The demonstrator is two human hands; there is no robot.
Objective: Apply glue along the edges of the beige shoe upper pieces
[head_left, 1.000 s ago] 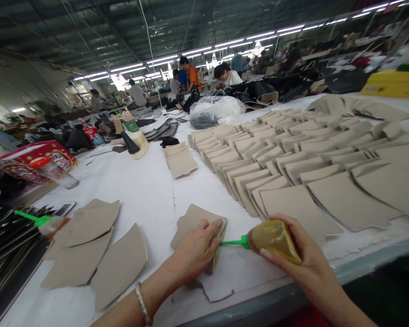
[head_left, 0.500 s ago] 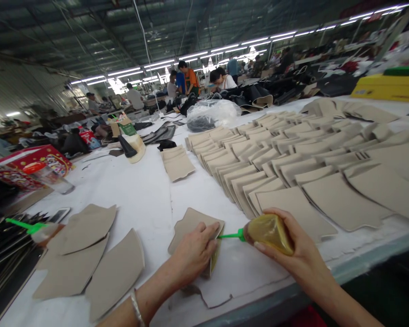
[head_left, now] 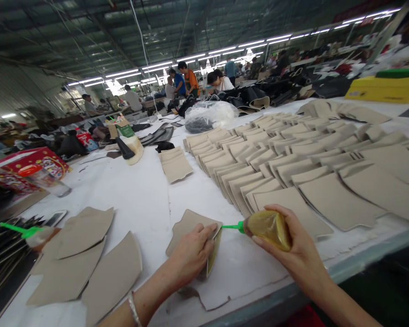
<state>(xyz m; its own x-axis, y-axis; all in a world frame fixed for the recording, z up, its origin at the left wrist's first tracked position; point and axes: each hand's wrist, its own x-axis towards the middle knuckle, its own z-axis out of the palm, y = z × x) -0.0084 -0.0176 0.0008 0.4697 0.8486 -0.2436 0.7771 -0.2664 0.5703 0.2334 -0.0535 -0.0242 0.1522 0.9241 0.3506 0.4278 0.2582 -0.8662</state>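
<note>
A squeeze bottle [head_left: 271,230] of yellowish-brown liquid lies nearly level above the near part of the white surface [head_left: 139,193], its thin green nozzle [head_left: 236,226] pointing left to the right-hand corner of a beige piece [head_left: 184,225]; whether the tip actually touches is too fine to tell. The right hand [head_left: 298,240] is wrapped around the bottle's body, thumb on the near side and fingers over the far side. The left hand [head_left: 192,252] rests on the beige piece with its fingers slightly bent across the top near that corner; its thumb is hidden, so I cannot tell whether it pinches the piece or only presses on it. Beneath the piece's right edge, a yellowish layer [head_left: 214,254] shows. A silvery bracelet [head_left: 134,309] circles the left wrist. To the left, several loose beige pieces [head_left: 114,277] overlap, with a second green-nozzled bottle [head_left: 41,238] and a phone [head_left: 56,218] just beyond them. Long overlapping rows of similar pieces [head_left: 313,200] cover the right side, and a small stack [head_left: 176,167] lies near their left end. Farther out are a red-lidded clear container [head_left: 49,180], a red patterned box [head_left: 56,159], a clear plastic bag [head_left: 213,116] with something dark inside, and a yellow box [head_left: 381,90]. Other people work in the background.
</note>
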